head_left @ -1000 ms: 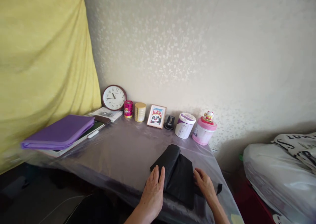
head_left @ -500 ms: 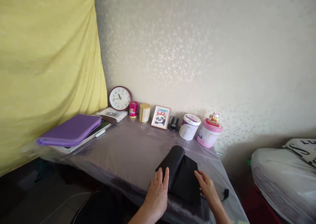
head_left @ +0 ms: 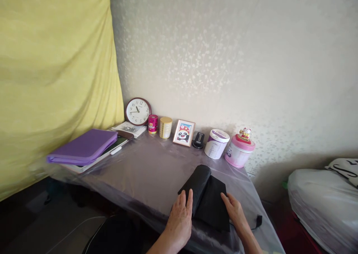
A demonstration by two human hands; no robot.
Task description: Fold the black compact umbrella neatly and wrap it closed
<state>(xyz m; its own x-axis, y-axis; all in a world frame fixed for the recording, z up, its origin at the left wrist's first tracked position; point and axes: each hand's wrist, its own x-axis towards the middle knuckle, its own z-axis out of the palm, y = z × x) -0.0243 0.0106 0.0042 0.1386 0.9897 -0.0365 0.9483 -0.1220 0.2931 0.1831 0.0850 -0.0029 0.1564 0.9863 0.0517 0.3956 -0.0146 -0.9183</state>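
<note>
A piece of black fabric [head_left: 214, 205] lies near the front right of the table, its left side folded over into a thick roll. With fingers stretched out, my left hand [head_left: 180, 218] rests against the near left side of that roll; its thumb is hidden. At the opposite edge, my right hand [head_left: 235, 211] holds the flat part between thumb and fingers, though the grip is partly hidden. A thin cord with a black tab [head_left: 258, 221] shows on the table just right of my right wrist.
Along the wall stand a clock [head_left: 138, 111], a pink can [head_left: 153, 124], a yellow-lidded can [head_left: 166, 128], a panda picture frame [head_left: 184, 133], a black device [head_left: 198, 140], a purple-white tub [head_left: 217, 144] and a pink tub [head_left: 239, 151] topped by a figurine. A purple folder [head_left: 84, 146] lies left.
The whole view has shifted slightly, so everything sits a little farther right. Both hands keep nearly the same places on the black fabric.
</note>
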